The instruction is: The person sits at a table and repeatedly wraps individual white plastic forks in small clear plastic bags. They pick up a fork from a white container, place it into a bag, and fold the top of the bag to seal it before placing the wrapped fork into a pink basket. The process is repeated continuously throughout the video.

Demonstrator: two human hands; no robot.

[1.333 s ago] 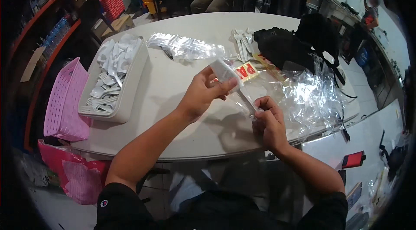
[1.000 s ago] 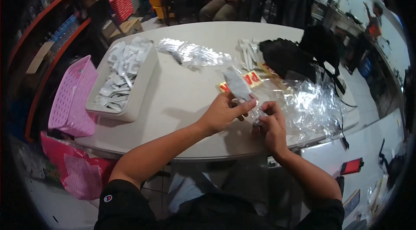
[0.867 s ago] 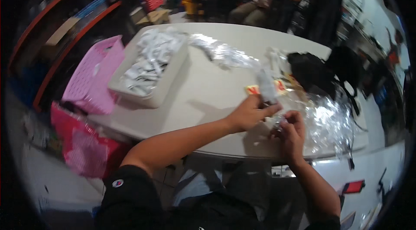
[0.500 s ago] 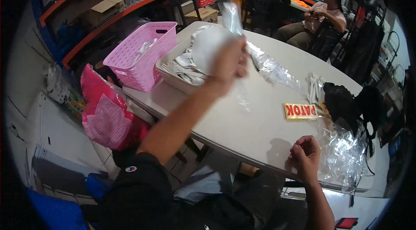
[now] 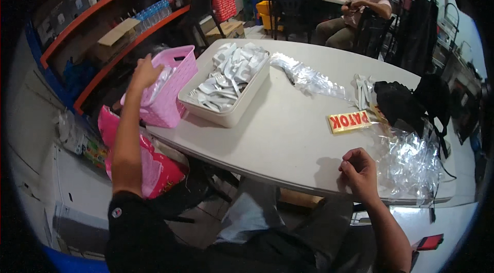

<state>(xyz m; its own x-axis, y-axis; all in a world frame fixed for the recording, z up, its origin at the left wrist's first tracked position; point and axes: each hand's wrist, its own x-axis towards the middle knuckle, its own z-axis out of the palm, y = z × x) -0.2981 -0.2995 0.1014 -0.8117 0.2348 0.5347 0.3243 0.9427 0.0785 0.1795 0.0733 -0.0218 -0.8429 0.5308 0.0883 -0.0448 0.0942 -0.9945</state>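
My left hand (image 5: 146, 73) reaches over the pink perforated basket (image 5: 172, 100) at the left of the table, its fingers bent at the far rim and partly hidden. Inside the basket, beside that hand, lie white pieces in clear plastic (image 5: 163, 81). To the basket's right stands a cream rectangular tub (image 5: 226, 117), heaped with white plastic spoons and forks (image 5: 226, 80). My right hand (image 5: 358, 170) rests above the near table edge, fingers curled in toward the thumb, with nothing visible in them. A pile of clear plastic sleeves (image 5: 409, 167) lies just right of it.
On the white table (image 5: 267, 142) lie a row of clear plastic bags (image 5: 311, 77), a yellow packet with red lettering (image 5: 349, 121), several white utensils (image 5: 363, 90) and a black cloth item (image 5: 401, 106). A pink bag (image 5: 159, 170) stands below the basket. A person (image 5: 355, 13) sits beyond the table.
My left hand has moved left from above the tub to the basket; the clear plastic and blurred white thing at it no longer show there. My right hand stays curled near the table edge.
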